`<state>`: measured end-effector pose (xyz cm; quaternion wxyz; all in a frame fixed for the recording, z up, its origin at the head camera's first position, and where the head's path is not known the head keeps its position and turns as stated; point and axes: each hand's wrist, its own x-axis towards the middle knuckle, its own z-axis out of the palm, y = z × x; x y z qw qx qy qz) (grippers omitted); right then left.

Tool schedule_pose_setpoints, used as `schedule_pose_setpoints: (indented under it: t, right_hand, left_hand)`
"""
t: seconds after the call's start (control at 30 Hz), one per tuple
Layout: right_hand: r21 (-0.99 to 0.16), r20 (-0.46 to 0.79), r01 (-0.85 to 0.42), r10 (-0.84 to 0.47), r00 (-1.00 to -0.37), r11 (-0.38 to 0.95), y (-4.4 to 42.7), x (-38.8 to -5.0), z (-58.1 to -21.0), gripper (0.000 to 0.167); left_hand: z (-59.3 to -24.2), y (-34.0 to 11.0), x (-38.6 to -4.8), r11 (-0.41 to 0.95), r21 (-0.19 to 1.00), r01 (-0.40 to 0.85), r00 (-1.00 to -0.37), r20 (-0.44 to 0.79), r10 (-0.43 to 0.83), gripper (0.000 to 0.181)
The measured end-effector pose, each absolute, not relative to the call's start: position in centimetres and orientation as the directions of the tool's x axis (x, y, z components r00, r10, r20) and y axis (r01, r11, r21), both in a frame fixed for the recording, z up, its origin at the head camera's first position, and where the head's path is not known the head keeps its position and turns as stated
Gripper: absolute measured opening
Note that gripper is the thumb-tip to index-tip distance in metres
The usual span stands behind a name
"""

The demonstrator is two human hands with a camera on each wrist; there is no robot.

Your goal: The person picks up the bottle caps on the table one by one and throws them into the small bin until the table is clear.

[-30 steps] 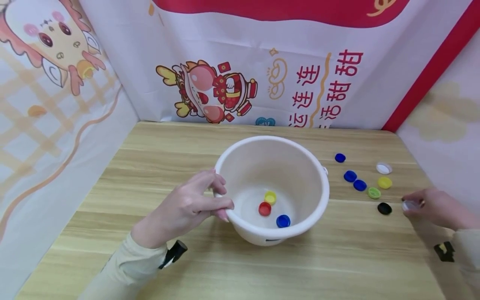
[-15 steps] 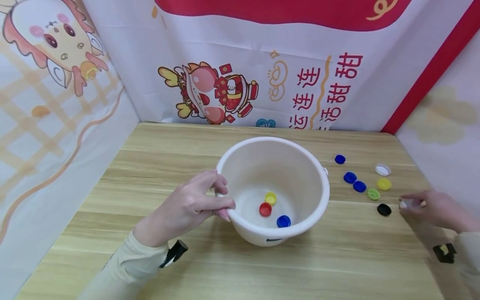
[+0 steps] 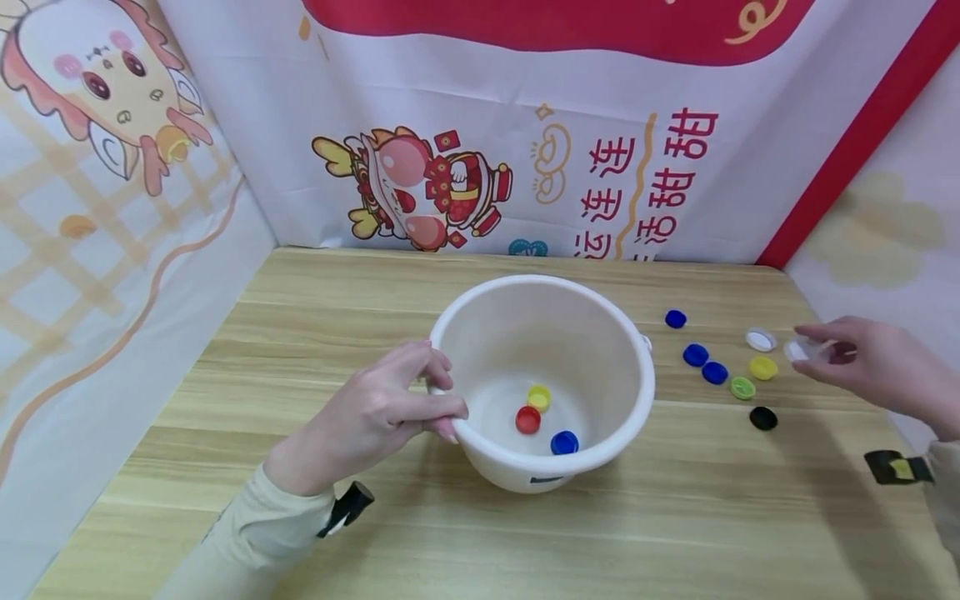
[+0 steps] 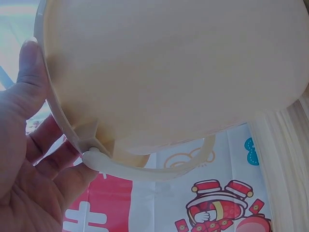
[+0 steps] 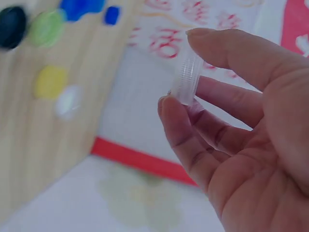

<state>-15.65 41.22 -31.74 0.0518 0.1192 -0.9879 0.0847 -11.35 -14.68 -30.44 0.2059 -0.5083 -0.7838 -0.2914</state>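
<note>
A white bucket [image 3: 517, 321] stands upright on the table, its rim pinched at the left by my left hand [image 3: 367, 412]. In the left wrist view its curved handle [image 4: 154, 171] hangs beside the fingers. Inside, on the bottom, lie a yellow cap [image 3: 538, 397], a red cap [image 3: 528, 420] and a blue cap [image 3: 564, 442]. At the far right my right hand [image 3: 885, 358] pinches a clear bottle cap [image 3: 799, 350] above the table, between thumb and fingers. The right wrist view shows this cap's ridged side [image 5: 187, 77] edge-on.
Right of the bucket lie several blue caps [image 3: 696, 355], a white cap [image 3: 761, 339], a yellow cap [image 3: 763, 367], a green cap [image 3: 742, 387] and a black cap [image 3: 763, 418]. A printed cloth [image 3: 285, 100] hangs behind the wooden table [image 3: 315, 292].
My right hand has lifted the clear bottle cap off the table and moved it away from me, beside the white cap. The left hand has stayed on the bucket's rim.
</note>
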Motion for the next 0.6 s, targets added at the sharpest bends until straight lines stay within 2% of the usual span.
schedule_pose_setpoints:
  t: [0.37, 0.6]
  right_hand:
    - [-0.217, 0.267, -0.332, -0.271, -0.925, 0.918, 34.3, -14.9, -25.6, 0.047]
    - [-0.206, 0.396, -0.504, -0.400, -0.826, 0.838, 28.9, -13.8, -21.8, 0.048]
  left_hand:
    - [-30.6, -14.4, -11.5, 0.299, 0.230, 0.926, -0.376, 0.631, 0.679, 0.029]
    - [-30.6, -14.5, -11.6, 0.295, 0.223, 0.929, -0.368, 0.637, 0.677, 0.031]
